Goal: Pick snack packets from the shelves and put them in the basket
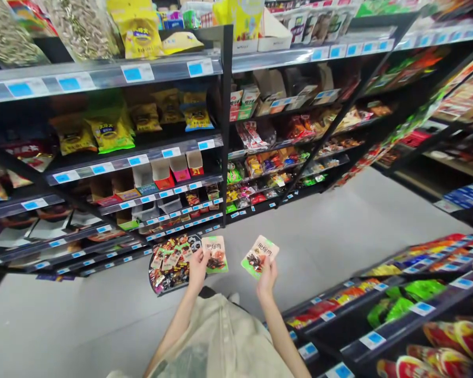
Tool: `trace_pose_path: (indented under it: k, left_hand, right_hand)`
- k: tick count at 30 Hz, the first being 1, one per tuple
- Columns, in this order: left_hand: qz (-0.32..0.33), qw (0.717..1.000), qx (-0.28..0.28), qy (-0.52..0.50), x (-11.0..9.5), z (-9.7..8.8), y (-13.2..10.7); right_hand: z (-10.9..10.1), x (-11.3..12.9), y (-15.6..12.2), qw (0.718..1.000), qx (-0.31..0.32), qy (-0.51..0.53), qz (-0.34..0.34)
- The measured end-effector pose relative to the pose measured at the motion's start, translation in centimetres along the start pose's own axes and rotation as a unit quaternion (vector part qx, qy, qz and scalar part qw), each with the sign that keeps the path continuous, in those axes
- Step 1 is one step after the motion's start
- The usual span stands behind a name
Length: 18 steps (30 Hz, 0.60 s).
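Note:
My left hand [198,270] is closed on the edge of a small snack packet [216,254] with a green border and a picture of meat. My right hand [267,276] grips a second snack packet [259,255] of the same kind, tilted to the right. Both packets are held out in front of me above the grey floor, a short gap between them. Just left of my left hand sits a round basket [156,287] full of small wrapped snacks on the floor.
Black shelves with blue price tags [136,73] stand ahead and to the left, stocked with yellow bags [109,132] and small boxes. More shelving with bright packets [418,294] runs along my right. A grey floor aisle [339,226] lies between them.

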<state>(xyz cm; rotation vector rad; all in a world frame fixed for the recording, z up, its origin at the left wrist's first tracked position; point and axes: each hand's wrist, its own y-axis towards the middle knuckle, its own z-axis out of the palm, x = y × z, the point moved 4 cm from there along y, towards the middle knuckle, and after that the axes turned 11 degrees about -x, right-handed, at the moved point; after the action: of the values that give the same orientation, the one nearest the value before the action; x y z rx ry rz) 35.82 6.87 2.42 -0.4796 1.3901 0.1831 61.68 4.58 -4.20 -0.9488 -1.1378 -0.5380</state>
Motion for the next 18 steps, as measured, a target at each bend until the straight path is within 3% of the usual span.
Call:
trace_pose_path:
  k: [4, 7, 9, 13, 15, 18]
  left_hand:
    - [-0.021, 0.999, 0.024, 0.009, 1.4, 0.7, -0.4]
    - [-0.028, 0.997, 0.061, 0.039, 2.7, 1.7, -1.1]
    - [-0.016, 0.996, 0.058, 0.065, 3.2, 2.0, -1.6]
    - [-0.018, 0.998, 0.049, 0.034, 3.3, 1.9, -2.2]
    - [-0.032, 0.998, 0.057, 0.016, 3.3, 1.8, -2.3]
    - [-0.046, 0.997, 0.064, 0.016, 3.2, 1.7, -2.4]
  right_hand:
    - [0.6, -0.4, -1.7, 0.998, 0.028, -0.043, -0.022]
    - [2.2, -1.0, -4.7, 0.983, 0.162, -0.081, -0.017]
    - [3.1, -1.2, -6.7, 0.965, 0.246, -0.091, -0.015]
    - [3.8, -1.1, -8.6, 0.937, 0.333, -0.099, -0.013]
    - [3.8, -1.2, -8.7, 0.930, 0.349, -0.110, -0.020]
    - [3.5, -1.7, -8.4, 0.942, 0.306, -0.130, -0.043]
